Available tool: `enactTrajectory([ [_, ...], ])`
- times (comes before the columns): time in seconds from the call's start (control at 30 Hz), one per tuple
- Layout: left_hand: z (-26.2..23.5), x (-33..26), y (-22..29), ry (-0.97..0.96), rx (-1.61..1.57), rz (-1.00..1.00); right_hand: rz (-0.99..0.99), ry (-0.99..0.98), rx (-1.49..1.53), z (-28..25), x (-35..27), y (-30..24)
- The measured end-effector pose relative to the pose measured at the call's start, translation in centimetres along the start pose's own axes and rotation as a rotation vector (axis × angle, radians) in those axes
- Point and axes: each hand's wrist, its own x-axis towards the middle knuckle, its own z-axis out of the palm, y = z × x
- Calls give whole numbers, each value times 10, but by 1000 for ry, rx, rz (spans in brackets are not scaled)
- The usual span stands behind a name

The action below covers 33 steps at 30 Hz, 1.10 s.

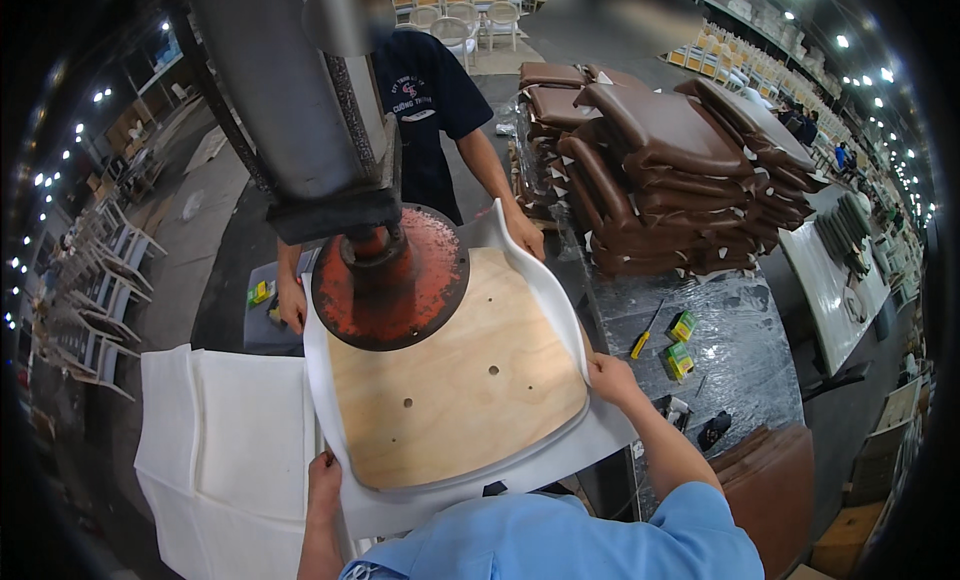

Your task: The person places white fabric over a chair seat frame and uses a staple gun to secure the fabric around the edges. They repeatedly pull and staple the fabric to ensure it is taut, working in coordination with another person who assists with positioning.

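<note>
A plywood seat panel (pixel 460 410) with several drilled holes lies on a white padded sheet (pixel 545 280), whose edges curl up around it. Over the panel's far left part is the round, worn red plate (pixel 430 290) of a press; whether it touches the wood I cannot tell. My left hand (pixel 324 480) is closed on the sheet's near left edge. On the right edge, my right hand (pixel 612 378) grips the same sheet, its fingertips partly hidden. Across from me, a co-worker's hands (pixel 524 236) hold the far side of the sheet.
Brown upholstered cushions (pixel 670 160) are piled on a plastic-covered table (pixel 740 330) at the right. A yellow screwdriver (pixel 645 335) and small green-yellow boxes (pixel 680 360) lie there. White covers (pixel 240 420) are stacked at my left. The press column (pixel 285 90) rises at the upper left.
</note>
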Motion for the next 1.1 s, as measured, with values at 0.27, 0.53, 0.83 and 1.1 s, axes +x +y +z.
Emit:
enactTrajectory([
  [0.27, -20, -35, -38, -313, -360, -328, -116, -190, 368, -11, -16, 9],
  [0.53, -34, 28, -1, -111, -262, -115, 70, -357, 351, -9, 49, 20],
  [0.83, 25, 6, -12, 411, 654, 188, -246, 176, -198, 41, 15, -21],
  [1.1, 72, -3, -2, 633, 809, 514, -360, 318, -313, 38, 11, -3],
])
